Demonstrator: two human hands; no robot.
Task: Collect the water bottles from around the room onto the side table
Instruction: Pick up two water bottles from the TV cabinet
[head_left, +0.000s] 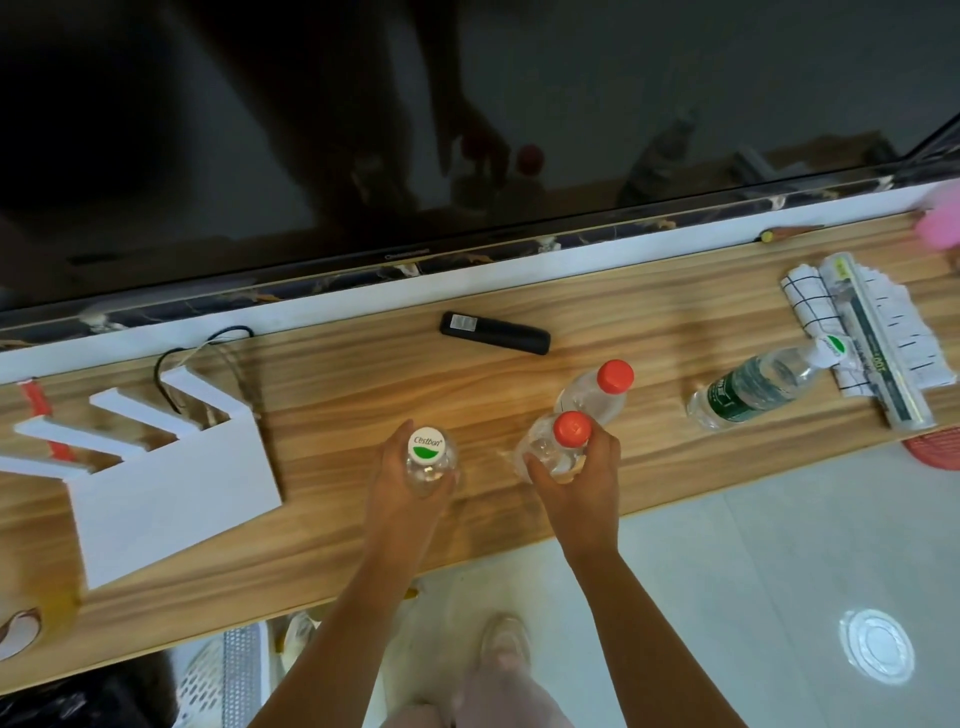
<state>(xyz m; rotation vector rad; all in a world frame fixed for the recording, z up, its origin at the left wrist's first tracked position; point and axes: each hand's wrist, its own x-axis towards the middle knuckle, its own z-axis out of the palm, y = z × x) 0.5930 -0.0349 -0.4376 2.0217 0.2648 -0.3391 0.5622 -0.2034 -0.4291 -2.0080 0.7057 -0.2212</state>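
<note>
Already four water bottles are gathered on the long wooden side table (363, 374) that runs beneath a dark television screen (363, 130). At the middle, the left hand (410, 483) is wrapped around the shoulder of a clear bottle with a white and green cap (427, 446), fingers curled close about it, and the bottle stands upright on or just above the wood; I cannot tell whether its base is touching. Just beside it, the right hand (576, 483) grips a second clear bottle with a red cap (571, 430), fingers closed around its upper body. Behind that one, touching or nearly touching it, another red-capped bottle (597, 392) stands free on the table. Farther right, a green-labelled bottle (753, 387) lies on its side, its neck toward a striped cloth and a long roll (872, 343). A black remote (493, 332) lies near the screen, and a white rack (156, 457) occupies the left end of the table. By my reading, the two bottles in hand are at the point of being set down, so the collecting looks well advanced; whether more bottles remain elsewhere in the room cannot be judged from this view, since only the table and a strip of pale floor show.
</note>
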